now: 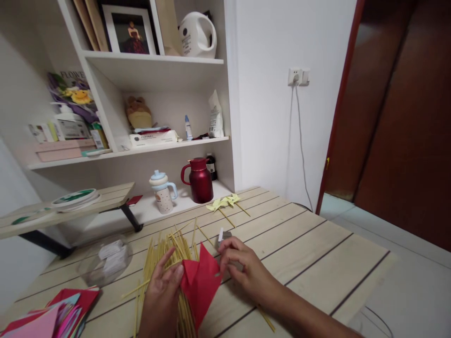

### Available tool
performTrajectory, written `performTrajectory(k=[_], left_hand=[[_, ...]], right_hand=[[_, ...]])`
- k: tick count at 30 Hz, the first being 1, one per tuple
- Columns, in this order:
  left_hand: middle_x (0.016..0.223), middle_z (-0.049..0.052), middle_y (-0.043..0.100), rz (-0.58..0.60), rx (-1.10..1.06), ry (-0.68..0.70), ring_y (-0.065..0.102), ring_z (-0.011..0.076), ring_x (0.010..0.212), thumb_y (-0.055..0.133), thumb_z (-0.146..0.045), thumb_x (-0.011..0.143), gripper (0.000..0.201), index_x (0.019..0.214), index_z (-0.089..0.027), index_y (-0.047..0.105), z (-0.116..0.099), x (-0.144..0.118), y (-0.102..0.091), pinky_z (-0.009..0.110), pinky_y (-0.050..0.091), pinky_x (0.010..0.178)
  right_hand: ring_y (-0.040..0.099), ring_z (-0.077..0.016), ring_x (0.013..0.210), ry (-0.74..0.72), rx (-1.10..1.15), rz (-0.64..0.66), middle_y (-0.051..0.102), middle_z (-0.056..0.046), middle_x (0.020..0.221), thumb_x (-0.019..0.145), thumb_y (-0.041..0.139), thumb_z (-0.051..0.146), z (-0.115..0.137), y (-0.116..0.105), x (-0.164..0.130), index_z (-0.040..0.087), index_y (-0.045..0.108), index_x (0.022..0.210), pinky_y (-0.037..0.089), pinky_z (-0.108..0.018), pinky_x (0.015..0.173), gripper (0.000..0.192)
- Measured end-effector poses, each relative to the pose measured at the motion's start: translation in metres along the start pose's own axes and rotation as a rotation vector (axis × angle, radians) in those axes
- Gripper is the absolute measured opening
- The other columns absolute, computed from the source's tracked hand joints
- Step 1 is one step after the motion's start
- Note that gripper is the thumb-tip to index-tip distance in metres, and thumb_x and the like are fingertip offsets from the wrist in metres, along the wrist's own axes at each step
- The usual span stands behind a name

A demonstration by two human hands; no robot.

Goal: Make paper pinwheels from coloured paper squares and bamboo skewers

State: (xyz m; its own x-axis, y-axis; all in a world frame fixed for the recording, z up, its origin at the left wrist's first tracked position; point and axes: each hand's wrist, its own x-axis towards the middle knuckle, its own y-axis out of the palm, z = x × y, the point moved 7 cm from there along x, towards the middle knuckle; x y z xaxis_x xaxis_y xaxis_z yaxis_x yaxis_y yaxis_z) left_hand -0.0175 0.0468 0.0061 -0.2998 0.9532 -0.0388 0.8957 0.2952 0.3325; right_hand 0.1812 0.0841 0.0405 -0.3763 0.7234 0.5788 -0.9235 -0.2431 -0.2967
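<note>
Red paper is what you have between your hands: a folded red paper piece (200, 281), held just above the pile of bamboo sticks (169, 263) at the near middle of the counter (317, 263). Your left hand (162, 293) pinches its left edge with thumb and fingers closed on the fold. Your right hand (243, 267) has its fingertips curled at the piece's right edge; whether they grip the paper or only touch it, you cannot tell from here.

The piece's long axis runs near to far. One tip points up and away from you, toward the shelf, and the other narrows down toward you, ending over the sticks.

Judging from this, the main risk is the paper itself. It is thin and held at two edges, so pulling your hands apart could tear it at a crease or open the folds. Pinching harder with the left hand could crush the fold. The loose sticks under it could snag the lower tip or roll and scatter across the counter if your wrists press on them. A small grey object (224, 236) lies just beyond your right fingers, and two yellow paper pinwheels (225, 203) lie farther off, well apart from your hands.
</note>
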Motion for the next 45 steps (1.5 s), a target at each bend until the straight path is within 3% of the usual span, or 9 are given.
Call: performTrajectory(k=[5, 9, 13, 17, 20, 24, 31, 35, 45], left_hand=[[0.087, 0.003, 0.073, -0.126, 0.125, 0.059, 0.07, 0.0161, 0.081, 0.082, -0.038, 0.066, 0.073, 0.13, -0.023, 0.051, -0.002, 0.005, -0.011, 0.025, 0.052, 0.076], [0.08, 0.002, 0.074, -0.117, 0.291, 0.236, 0.068, 0.0168, 0.083, 0.079, -0.041, 0.068, 0.061, 0.121, -0.021, 0.057, -0.007, 0.007, -0.009, 0.025, 0.051, 0.078], [0.083, 0.002, 0.074, -0.077, 0.458, 0.365, 0.066, 0.0159, 0.08, 0.077, -0.041, 0.07, 0.046, 0.11, -0.022, 0.066, -0.01, 0.005, -0.006, 0.026, 0.049, 0.081], [0.082, 0.002, 0.072, -0.065, 0.332, 0.351, 0.065, 0.0166, 0.079, 0.079, -0.042, 0.067, 0.05, 0.111, -0.022, 0.065, -0.007, 0.01, -0.011, 0.027, 0.052, 0.079], [0.095, 0.005, 0.068, -0.073, 0.28, 0.32, 0.065, 0.0179, 0.083, 0.084, -0.039, 0.06, 0.077, 0.129, -0.02, 0.053, -0.004, 0.016, -0.012, 0.029, 0.054, 0.077], [0.104, 0.009, 0.067, -0.065, 0.217, 0.234, 0.066, 0.0195, 0.089, 0.087, -0.036, 0.054, 0.102, 0.142, -0.018, 0.04, 0.001, 0.02, -0.007, 0.029, 0.055, 0.077], [0.074, 0.006, 0.076, -0.007, 0.213, -0.078, 0.068, 0.021, 0.07, 0.082, -0.047, 0.059, 0.039, 0.08, -0.015, 0.075, 0.004, 0.008, 0.0, 0.028, 0.054, 0.064], [0.072, 0.004, 0.076, -0.036, 0.146, -0.111, 0.069, 0.0228, 0.072, 0.085, -0.042, 0.054, 0.038, 0.08, -0.016, 0.077, 0.002, 0.004, 0.002, 0.027, 0.054, 0.064], [0.065, 0.002, 0.073, -0.07, 0.111, -0.106, 0.068, 0.0223, 0.068, 0.085, -0.033, 0.054, 0.034, 0.081, -0.014, 0.077, 0.005, 0.003, 0.002, 0.027, 0.053, 0.06]], right_hand=[[0.058, -0.0215, 0.103, 0.264, 0.195, -0.08, 0.06, -0.008, 0.116, 0.087, 0.058, 0.019, -0.016, -0.015, 0.009, 0.026, 0.059, 0.116, 0.045, -0.042, 0.095, 0.03], [0.051, -0.0255, 0.123, 0.424, 0.401, 0.121, 0.046, -0.013, 0.143, 0.08, 0.072, 0.038, -0.006, -0.001, 0.013, 0.03, 0.033, 0.146, 0.042, -0.044, 0.1, 0.077], [0.041, -0.0341, 0.133, 0.308, 0.082, 0.258, 0.039, -0.013, 0.152, 0.058, 0.088, 0.037, 0.011, 0.021, 0.017, 0.035, 0.026, 0.151, 0.034, -0.049, 0.105, 0.112], [0.063, -0.0219, 0.082, 0.269, -0.12, 0.169, 0.07, -0.003, 0.094, 0.07, 0.071, 0.016, 0.001, 0.038, 0.025, 0.028, 0.053, 0.135, 0.047, -0.036, 0.078, 0.069], [0.049, -0.0108, 0.053, 0.392, 0.135, 0.109, 0.052, 0.008, 0.06, 0.072, 0.062, 0.009, -0.018, 0.044, 0.028, 0.022, 0.06, 0.116, 0.038, -0.022, 0.052, 0.046], [0.042, -0.0081, 0.043, 0.512, 0.46, 0.056, 0.05, 0.01, 0.056, 0.074, 0.066, 0.021, -0.029, 0.044, 0.027, 0.02, 0.057, 0.111, 0.031, -0.019, 0.043, 0.039], [0.048, -0.0089, 0.046, 0.484, 0.636, 0.014, 0.06, 0.006, 0.057, 0.069, 0.077, 0.034, -0.028, 0.042, 0.028, 0.017, 0.062, 0.1, 0.033, -0.021, 0.048, 0.038], [0.048, -0.0081, 0.046, 0.477, 0.654, 0.057, 0.062, 0.005, 0.055, 0.069, 0.077, 0.034, -0.032, 0.047, 0.027, 0.015, 0.064, 0.084, 0.034, -0.021, 0.05, 0.028], [0.047, -0.008, 0.045, 0.455, 0.569, 0.038, 0.061, 0.005, 0.057, 0.071, 0.075, 0.028, -0.029, 0.043, 0.028, 0.015, 0.066, 0.091, 0.034, -0.021, 0.047, 0.025]])
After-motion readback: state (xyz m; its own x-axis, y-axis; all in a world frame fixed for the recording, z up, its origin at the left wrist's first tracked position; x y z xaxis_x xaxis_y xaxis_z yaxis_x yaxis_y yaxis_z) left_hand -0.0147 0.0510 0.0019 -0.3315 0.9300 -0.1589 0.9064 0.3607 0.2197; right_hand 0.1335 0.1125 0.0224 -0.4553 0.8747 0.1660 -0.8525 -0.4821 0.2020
